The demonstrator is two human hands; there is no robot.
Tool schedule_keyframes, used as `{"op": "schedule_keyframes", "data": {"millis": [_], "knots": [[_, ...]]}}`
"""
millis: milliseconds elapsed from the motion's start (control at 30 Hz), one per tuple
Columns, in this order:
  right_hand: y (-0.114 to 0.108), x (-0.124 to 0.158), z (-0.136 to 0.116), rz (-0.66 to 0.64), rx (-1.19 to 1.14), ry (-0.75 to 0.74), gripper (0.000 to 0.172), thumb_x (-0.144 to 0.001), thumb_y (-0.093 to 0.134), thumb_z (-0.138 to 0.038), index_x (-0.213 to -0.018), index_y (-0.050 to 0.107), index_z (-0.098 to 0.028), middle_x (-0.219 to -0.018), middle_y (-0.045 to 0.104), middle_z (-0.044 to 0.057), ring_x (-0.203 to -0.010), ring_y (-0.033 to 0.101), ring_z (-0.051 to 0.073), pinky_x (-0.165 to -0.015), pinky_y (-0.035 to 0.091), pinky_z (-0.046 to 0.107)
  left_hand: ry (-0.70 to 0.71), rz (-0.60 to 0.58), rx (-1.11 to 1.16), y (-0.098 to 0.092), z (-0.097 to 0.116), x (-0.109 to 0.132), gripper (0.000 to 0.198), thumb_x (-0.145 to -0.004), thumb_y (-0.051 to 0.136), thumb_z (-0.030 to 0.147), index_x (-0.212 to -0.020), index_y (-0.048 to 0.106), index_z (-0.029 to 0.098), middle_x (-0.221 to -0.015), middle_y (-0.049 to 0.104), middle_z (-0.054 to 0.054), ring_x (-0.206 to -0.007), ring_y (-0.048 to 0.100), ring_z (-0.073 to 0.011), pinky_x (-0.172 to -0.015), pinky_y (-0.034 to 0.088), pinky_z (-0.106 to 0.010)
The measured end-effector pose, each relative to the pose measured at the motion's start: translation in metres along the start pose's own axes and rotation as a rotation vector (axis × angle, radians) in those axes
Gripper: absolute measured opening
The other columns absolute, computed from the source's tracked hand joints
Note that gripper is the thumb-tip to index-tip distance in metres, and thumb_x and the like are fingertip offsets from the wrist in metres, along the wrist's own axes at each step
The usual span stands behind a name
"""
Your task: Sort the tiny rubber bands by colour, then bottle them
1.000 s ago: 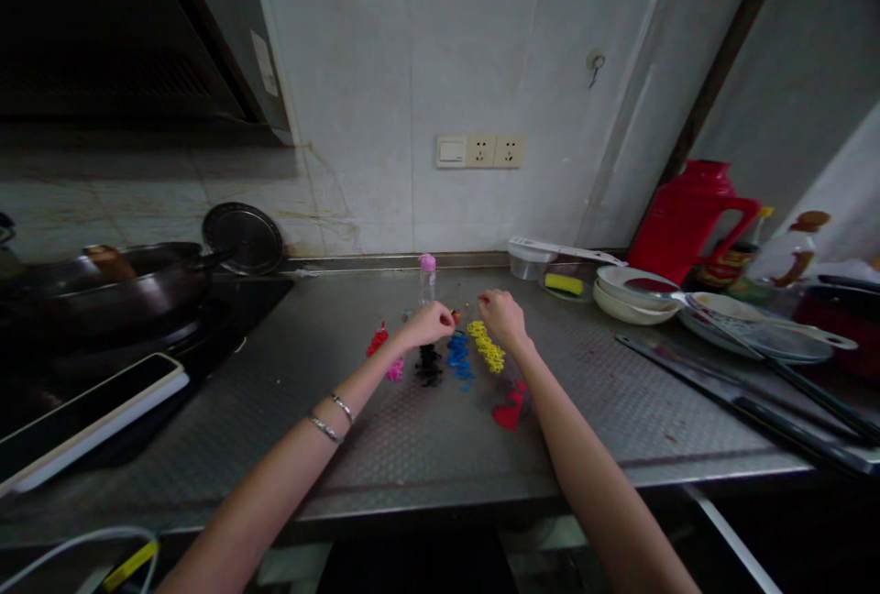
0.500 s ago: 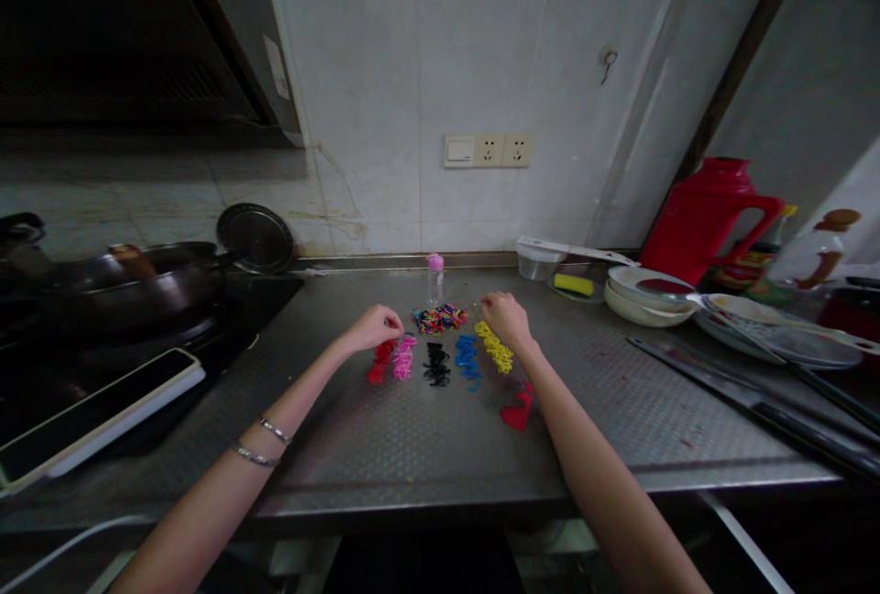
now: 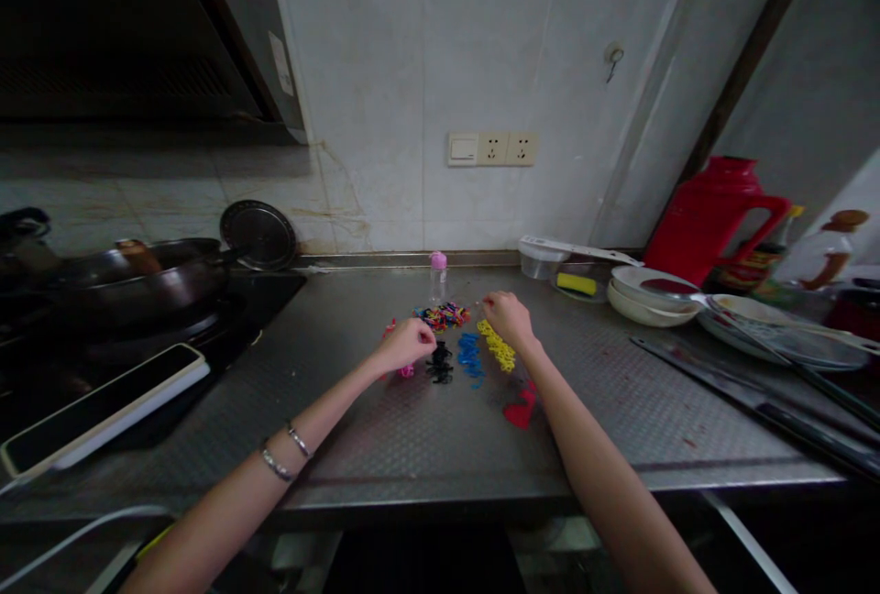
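Observation:
Small coloured elastic bands lie sorted in short rows on the steel counter (image 3: pixel 426 447): black (image 3: pixel 439 363), blue (image 3: pixel 470 356) and yellow (image 3: pixel 497 345). A mixed heap of bands (image 3: pixel 442 315) sits behind the rows. My left hand (image 3: pixel 404 344) is curled over the red and pink rows, of which only a bit of pink (image 3: pixel 407 371) shows. My right hand (image 3: pixel 507 316) pinches something tiny at the far end of the yellow row. A red shape (image 3: pixel 521 409) lies beside my right forearm. A small clear bottle with a pink cap (image 3: pixel 437 272) stands behind the heap.
A dark wok (image 3: pixel 130 273) and a round lid (image 3: pixel 258 235) are on the stove at left, with a phone (image 3: pixel 96 411) on its front. Bowls and plates (image 3: pixel 646 293), a sponge (image 3: pixel 576 283) and a red thermos (image 3: pixel 711 218) stand at right. Long utensils (image 3: pixel 756 397) lie near the right edge.
My left hand went from the mixed heap out to the left end of the rows, then came back right and now covers the red and pink rows. My right hand has hardly moved.

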State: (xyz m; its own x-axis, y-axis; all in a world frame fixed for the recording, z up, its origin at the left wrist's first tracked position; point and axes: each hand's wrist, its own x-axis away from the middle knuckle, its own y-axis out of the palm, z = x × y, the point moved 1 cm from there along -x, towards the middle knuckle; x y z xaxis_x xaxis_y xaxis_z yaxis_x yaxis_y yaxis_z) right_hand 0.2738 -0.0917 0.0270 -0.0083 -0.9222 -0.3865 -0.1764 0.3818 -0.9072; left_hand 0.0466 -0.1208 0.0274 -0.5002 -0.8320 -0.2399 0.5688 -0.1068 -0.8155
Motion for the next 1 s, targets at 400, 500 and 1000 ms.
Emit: {"op": "schedule_keyframes", "data": {"millis": [400, 500, 1000], "knots": [[-0.001, 0.001, -0.003, 0.017, -0.002, -0.018, 0.031, -0.085, 0.038, -0.024, -0.1, 0.065, -0.019, -0.1, 0.064, 0.008, -0.097, 0.053, 0.019, -0.077, 0.04, 0.024, 0.083, -0.059, -0.085, 0.04, 0.028, -0.007, 0.018, -0.073, 0.057, 0.027, -0.08, 0.072, 0.02, -0.081, 0.069, -0.003, -0.075, 0.059, -0.0155, -0.071, 0.043, -0.023], [-0.003, 0.001, -0.004, 0.014, -0.004, -0.02, 0.031, -0.084, 0.039, -0.023, -0.1, 0.065, -0.019, -0.099, 0.065, 0.008, -0.097, 0.054, 0.019, -0.077, 0.04, 0.024, 0.07, 0.021, -0.05, 0.026, 0.021, -0.011, 0.02, -0.073, 0.057, 0.028, -0.08, 0.073, 0.018, -0.081, 0.069, -0.005, -0.074, 0.06, -0.0166, -0.071, 0.042, -0.025], [0.006, 0.003, -0.009, -0.054, -0.072, -0.158, 0.028, -0.082, 0.043, -0.02, -0.099, 0.065, -0.02, -0.099, 0.065, 0.006, -0.099, 0.053, 0.016, -0.082, 0.037, 0.021, -0.433, 0.359, 0.223, -0.05, -0.093, -0.015, 0.023, -0.068, 0.06, 0.025, -0.081, 0.071, 0.009, -0.085, 0.07, -0.01, -0.08, 0.063, -0.0188, -0.071, 0.044, -0.025]]}}
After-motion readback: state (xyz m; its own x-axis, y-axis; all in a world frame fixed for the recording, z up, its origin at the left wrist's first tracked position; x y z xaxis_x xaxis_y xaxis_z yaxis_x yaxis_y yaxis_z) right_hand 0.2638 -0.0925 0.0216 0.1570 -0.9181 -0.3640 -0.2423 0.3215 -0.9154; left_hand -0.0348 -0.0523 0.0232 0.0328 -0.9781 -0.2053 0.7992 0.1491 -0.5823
